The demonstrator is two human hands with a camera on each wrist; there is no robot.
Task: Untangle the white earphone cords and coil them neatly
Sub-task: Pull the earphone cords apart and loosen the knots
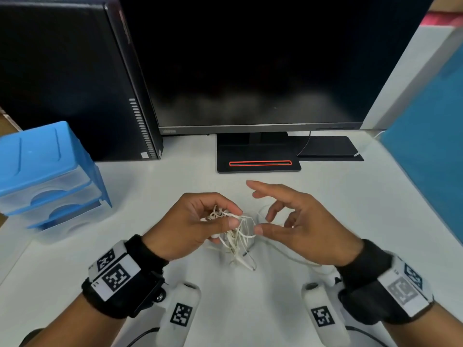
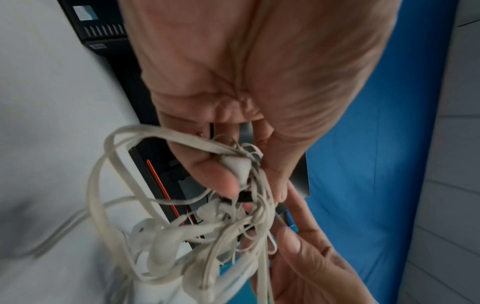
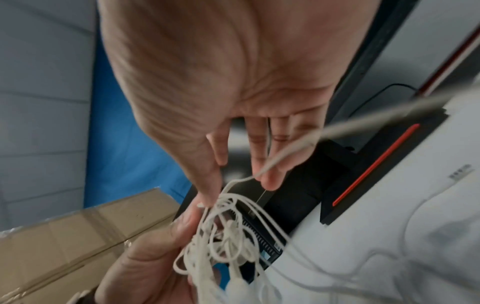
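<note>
A tangled bunch of white earphone cords (image 1: pixel 236 237) hangs just above the white table (image 1: pixel 338 196), its lower loops near the surface. My left hand (image 1: pixel 234 217) pinches the top of the bunch between thumb and curled fingers. The left wrist view shows earbuds (image 2: pixel 161 246) dangling in the knot of cords (image 2: pixel 233 226). My right hand (image 1: pixel 261 212) is beside the bunch with fingers spread, index finger straight and thumb tip touching a strand. In the right wrist view one strand (image 3: pixel 337 131) runs taut across its fingers from the cords (image 3: pixel 226 236). Another strand trails under the right wrist.
A dark monitor (image 1: pixel 250 71) on a black stand base (image 1: pixel 258 164) is straight ahead. A black computer tower (image 1: pixel 75 83) and blue plastic drawers (image 1: pixel 45 171) stand at left. A blue partition (image 1: pixel 431 159) closes the right side. A flat black device (image 1: pixel 330 146) lies behind.
</note>
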